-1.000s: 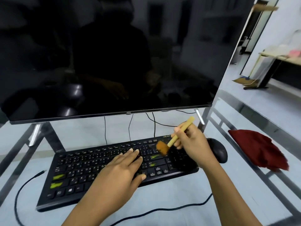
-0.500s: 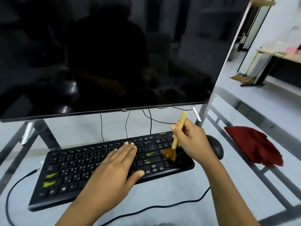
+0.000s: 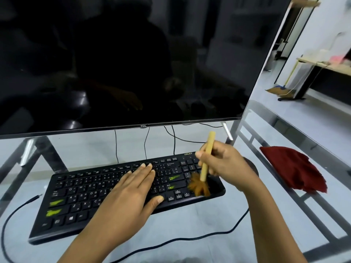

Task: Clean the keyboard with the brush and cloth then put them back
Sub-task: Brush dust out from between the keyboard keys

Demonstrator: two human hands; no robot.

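Keyboard (image 3: pixel 121 194) lies near on the glass, left hand (image 3: pixel 131 188) flat and spread on its keys, right hand (image 3: pixel 226 166) pinching the brush (image 3: pixel 206 162), whose splayed bristles could flick dust rightward.

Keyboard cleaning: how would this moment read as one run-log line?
step: brushing keyboard, right end | right hand: grips brush, bristles splayed on keys | left hand: flat on keys | red cloth: on glass table

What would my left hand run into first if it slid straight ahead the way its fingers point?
The left hand lies flat on the keyboard, fingers aimed at its far edge. Past that comes bare glass table, then probably the black cables hanging under the monitor, though depth is unclear.
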